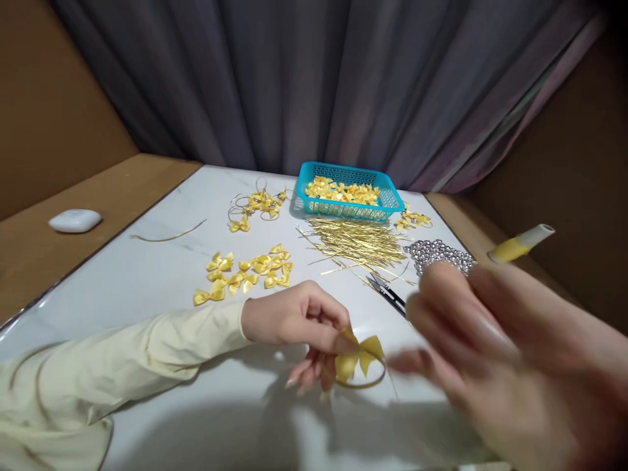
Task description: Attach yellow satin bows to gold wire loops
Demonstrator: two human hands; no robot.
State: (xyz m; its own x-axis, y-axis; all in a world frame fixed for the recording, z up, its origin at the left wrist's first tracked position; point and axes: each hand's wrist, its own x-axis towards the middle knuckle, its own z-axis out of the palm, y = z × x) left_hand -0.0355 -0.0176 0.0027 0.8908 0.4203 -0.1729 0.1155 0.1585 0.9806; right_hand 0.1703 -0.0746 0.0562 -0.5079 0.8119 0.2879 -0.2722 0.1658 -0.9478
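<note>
My left hand (314, 333) is closed, pinching a yellow satin ribbon bow (370, 353) between thumb and fingers. A gold cord (363, 384) curves in a loop under this bow. Close to the camera on the right, my right hand (510, 366) is blurred with its fingers curled. One of its fingertips is beside the right end of the loop; what it grips, if anything, is hidden. Just above its knuckles shows a yellow and white tube (523, 243); I cannot tell whether the hand touches it. Black-handled thread snips (387, 294) lie partly behind the right hand.
A blue basket (350, 210) of yellow bows stands at the back. Before it lie gold cords (358, 243) and silver beads (436, 254). Loose bows (262, 263), looped bows (265, 203) and a single cord (169, 237) are farther left. A white case (75, 220) sits far left.
</note>
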